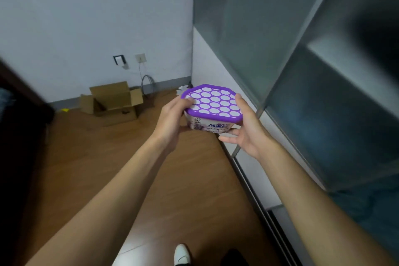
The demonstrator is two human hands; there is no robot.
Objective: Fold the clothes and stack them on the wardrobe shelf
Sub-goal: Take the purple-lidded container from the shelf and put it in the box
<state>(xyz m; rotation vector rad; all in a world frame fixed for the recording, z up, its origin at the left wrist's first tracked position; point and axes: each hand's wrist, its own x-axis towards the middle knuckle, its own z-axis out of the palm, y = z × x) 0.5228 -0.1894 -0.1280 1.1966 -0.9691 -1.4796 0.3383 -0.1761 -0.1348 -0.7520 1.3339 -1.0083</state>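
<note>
Both my hands hold a white plastic tub with a purple perforated lid [213,103] in mid-air above the wooden floor. My left hand [172,120] grips its left side, thumb resting on the lid. On the tub's right side my right hand [248,129] cups it, thumb at the lid's rim and fingers underneath. The wardrobe [313,84] stands open at my right with grey shelves; a shelf [349,101] lies just right of the tub. Bluish fabric [367,203] shows dimly in the lower compartment, too blurred to make out.
An open cardboard box [112,101] sits on the floor by the far wall, below wall sockets [129,58] with cables. A dark piece of furniture [19,119] fills the left edge. The wardrobe's sliding rail [254,192] runs along the floor. My shoe [182,254] is at the bottom.
</note>
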